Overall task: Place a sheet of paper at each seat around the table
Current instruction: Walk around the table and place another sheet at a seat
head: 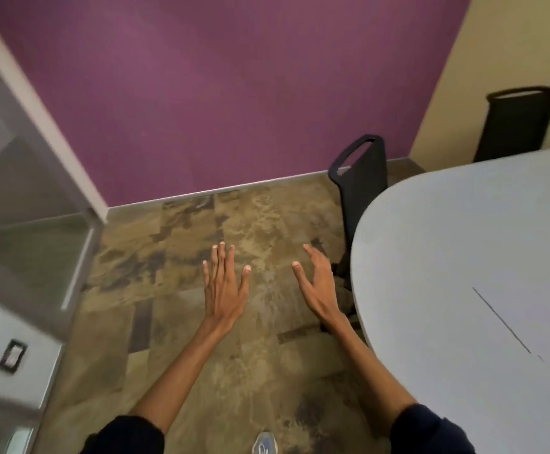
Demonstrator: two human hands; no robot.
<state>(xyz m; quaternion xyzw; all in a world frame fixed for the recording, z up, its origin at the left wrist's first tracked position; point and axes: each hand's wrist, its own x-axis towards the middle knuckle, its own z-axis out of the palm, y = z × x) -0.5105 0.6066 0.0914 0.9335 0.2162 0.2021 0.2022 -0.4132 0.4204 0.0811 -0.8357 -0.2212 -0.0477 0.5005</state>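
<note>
Head view showed both grips, left hand [224, 286] and right hand [316, 286], open and empty, the right one nearer the desk [463, 257], with no paper visible.

Open carpeted floor [201, 322] lies ahead of both empty, spread hands [224, 286], up to the purple wall [218, 93]. On the right the desk [463, 257] blocks with its rounded edge, a black chair [360, 185] tucked at its far corner. A glass partition [21, 191] closes the left side.
</note>
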